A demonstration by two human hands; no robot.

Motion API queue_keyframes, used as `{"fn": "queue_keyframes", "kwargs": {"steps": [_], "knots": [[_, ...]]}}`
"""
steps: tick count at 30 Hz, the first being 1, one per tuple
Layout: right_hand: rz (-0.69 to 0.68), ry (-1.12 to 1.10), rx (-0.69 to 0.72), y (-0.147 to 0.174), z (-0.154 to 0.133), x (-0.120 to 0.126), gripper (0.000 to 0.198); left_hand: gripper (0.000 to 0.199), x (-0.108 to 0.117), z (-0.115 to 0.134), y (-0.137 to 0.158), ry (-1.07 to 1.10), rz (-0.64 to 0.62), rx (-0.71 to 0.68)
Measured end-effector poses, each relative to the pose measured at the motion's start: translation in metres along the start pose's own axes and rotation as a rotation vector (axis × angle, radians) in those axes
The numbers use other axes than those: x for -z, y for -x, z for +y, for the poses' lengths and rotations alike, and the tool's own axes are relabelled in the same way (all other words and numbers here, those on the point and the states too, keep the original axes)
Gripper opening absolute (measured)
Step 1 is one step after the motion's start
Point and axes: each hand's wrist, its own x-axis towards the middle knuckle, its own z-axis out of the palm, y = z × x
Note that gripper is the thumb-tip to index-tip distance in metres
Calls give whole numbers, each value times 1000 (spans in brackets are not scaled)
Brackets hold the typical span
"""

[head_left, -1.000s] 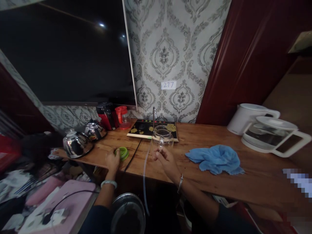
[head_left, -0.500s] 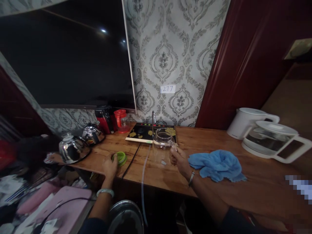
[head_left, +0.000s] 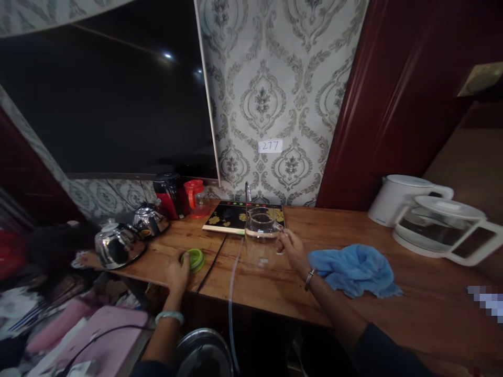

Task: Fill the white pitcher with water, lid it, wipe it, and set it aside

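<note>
My right hand is closed around the handle of a clear glass pitcher, which looks upright and lidless over the wooden table. Whether its base touches the wood I cannot tell. Behind the pitcher is a black and gold tea stove panel with a thin metal spout. To the left, my left hand grips the edge of a round green lid near the table's front edge. A blue cloth lies crumpled to the right of my right hand.
Two shiny metal kettles, a red and black kettle and a red-lidded jug line the left. White kettles stand at right. A clear hose and black cable cross the front edge. Another person's hand is far left.
The pitcher and my right hand have shifted slightly, with the right wrist a little further right. My left hand still grips the green lid. The view has tipped slightly upward.
</note>
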Motion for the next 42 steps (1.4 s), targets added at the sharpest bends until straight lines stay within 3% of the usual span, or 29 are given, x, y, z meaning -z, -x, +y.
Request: {"fn": "queue_keyframes", "kwargs": {"steps": [10, 18, 27, 32, 35, 37, 42], "knots": [[-69, -65, -41, -20, 10, 9, 45, 51, -1, -3, 0, -24, -11, 32], [-43, -130, -99, -30, 12, 6, 49, 50, 0, -5, -1, -9, 8, 18], [244, 24, -195, 2, 70, 28, 61, 43, -2, -5, -1, -12, 4, 16], [116, 149, -229, 13, 86, 38, 54, 41, 9, 0, -3, 8, 85, 53], [20, 256, -194, 12, 89, 39, 47, 40, 18, 21, -15, -98, 174, -67], [-17, 295, -190, 11, 91, 39, 44, 37, 17, 46, -28, -103, 155, -217], [-43, 350, -185, 11, 90, 38, 42, 36, -24, 127, -70, -98, -142, -452]]}}
